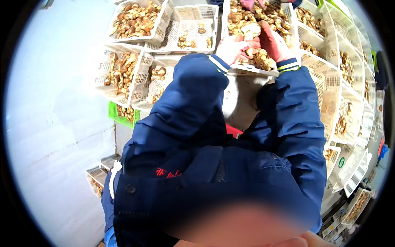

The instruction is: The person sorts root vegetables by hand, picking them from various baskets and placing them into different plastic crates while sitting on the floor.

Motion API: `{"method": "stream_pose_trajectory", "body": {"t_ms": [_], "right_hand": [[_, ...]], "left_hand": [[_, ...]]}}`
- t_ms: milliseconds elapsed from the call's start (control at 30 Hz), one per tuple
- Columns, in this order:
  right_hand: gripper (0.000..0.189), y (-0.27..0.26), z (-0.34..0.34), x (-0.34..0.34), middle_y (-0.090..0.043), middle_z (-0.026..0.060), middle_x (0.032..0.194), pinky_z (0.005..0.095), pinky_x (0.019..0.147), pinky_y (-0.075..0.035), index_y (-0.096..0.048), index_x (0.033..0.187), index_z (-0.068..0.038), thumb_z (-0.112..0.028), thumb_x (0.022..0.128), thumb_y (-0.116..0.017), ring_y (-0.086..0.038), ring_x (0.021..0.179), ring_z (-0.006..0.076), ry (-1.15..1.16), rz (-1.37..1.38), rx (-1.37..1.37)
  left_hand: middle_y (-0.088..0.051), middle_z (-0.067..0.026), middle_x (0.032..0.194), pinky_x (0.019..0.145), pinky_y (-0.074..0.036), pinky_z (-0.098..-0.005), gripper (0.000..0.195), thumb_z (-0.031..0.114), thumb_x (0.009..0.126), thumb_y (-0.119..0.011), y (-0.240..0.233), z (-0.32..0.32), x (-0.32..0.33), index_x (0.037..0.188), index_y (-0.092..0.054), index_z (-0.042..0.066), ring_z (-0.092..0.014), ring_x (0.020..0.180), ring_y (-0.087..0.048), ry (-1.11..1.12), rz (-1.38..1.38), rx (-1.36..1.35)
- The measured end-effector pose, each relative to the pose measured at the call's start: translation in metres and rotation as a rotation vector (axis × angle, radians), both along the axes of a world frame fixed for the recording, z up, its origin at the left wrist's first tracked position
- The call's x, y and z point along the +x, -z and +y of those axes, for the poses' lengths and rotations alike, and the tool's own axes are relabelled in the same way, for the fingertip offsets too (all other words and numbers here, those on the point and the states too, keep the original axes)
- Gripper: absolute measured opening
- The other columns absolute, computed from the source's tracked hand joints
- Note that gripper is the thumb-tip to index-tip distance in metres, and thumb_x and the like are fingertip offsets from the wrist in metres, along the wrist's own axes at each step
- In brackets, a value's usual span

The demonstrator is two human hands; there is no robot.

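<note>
Brown and cream mushrooms (262,60) fill much of the white plastic crate (253,71) before me. Over its near part, my left hand (234,49), in a pinkish glove, grips a large pale mushroom (250,31) by its stem. My right hand (274,44), in a reddish glove, is held upright close to the mushroom's right side, palm inward; whether it touches the mushroom is unclear. More mushrooms lie beneath both hands.
A co-worker's pink-gloved hand (251,4) reaches in at the crate's far end. Left stand white crates (182,51) of mushrooms and a green crate (122,120). On the right, tiers of white crates (321,64) hold more mushrooms. A pale wall or panel (55,92) lies far left.
</note>
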State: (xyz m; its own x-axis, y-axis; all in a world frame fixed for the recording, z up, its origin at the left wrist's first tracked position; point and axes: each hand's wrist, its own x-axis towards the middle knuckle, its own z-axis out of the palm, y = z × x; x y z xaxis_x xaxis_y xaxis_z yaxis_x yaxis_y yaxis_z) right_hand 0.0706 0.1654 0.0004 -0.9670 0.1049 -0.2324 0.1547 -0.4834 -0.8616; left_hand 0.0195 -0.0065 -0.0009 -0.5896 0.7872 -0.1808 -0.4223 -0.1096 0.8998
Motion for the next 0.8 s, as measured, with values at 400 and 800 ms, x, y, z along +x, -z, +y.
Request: {"method": "stream_pose_trajectory", "body": {"t_ms": [400,800], "right_hand": [[0.049,0.006,0.01,0.003,-0.059,0.0139,0.103,0.0303,0.077,-0.049,-0.05,0.115,0.0,-0.04,0.087,-0.052,-0.06,0.086,0.0189,-0.065,-0.112,0.21],[0.047,0.017,0.012,-0.003,-0.059,0.0111,0.102,0.0276,0.075,-0.049,-0.049,0.118,-0.002,-0.038,0.088,-0.05,-0.059,0.083,0.0162,-0.182,-0.225,0.372]], "left_hand": [[-0.059,-0.0117,0.098,0.061,-0.05,-0.0255,0.029,0.0,0.076,-0.051,0.0,-0.018,-0.039,0.105,-0.047,-0.003,-0.019,0.087,-0.06,-0.304,-0.057,0.302],[-0.062,0.0011,0.085,0.049,-0.042,-0.0176,0.035,0.019,0.076,-0.069,0.117,-0.235,-0.127,0.106,-0.058,0.005,-0.007,0.072,-0.056,-0.705,-0.038,-0.445]]}}
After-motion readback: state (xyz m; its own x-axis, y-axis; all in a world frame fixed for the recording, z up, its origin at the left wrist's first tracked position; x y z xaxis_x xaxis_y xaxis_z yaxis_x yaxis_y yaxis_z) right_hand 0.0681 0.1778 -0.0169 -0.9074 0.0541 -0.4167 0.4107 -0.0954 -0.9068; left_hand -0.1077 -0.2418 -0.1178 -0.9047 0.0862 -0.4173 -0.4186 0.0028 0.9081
